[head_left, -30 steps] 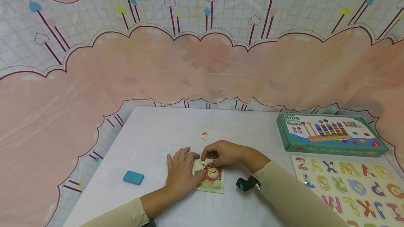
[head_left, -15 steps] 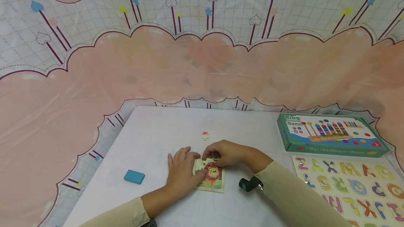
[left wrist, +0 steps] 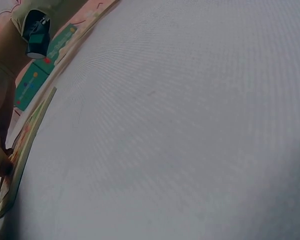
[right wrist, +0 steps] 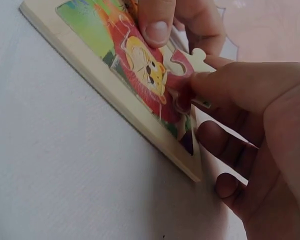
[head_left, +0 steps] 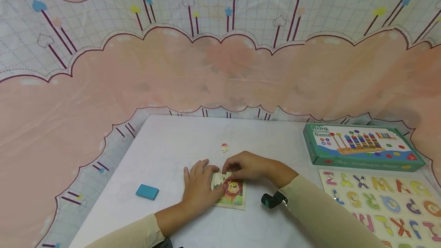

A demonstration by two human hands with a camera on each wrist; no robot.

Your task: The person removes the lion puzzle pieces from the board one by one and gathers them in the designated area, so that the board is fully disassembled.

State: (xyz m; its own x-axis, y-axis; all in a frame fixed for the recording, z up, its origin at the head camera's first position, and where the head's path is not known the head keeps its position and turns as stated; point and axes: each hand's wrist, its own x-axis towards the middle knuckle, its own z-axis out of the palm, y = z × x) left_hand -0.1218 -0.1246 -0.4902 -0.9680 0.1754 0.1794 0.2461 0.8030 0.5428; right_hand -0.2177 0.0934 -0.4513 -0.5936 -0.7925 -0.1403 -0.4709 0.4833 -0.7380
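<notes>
A small wooden jigsaw puzzle with a lion picture in a pale frame lies on the white table. My left hand rests along its left side, fingers spread and fairly straight, the thumb pressing on the picture. Over the puzzle's top right part, my right hand pinches a puzzle piece between thumb and fingers. In the right wrist view this piece, dark red with a pale tab, is tilted above the picture beside the lion's head. Another puzzle piece, pale with red, lies farther back on the table.
A blue block lies left of the left hand. At the back right stands a green Ring Challenge Game box, with a board of coloured letters in front of it. A patterned cloth hangs behind the table.
The right hand's fingers shift slightly at the puzzle's top edge while keeping the piece. The left hand stays in place, and the head view drifts a little.
</notes>
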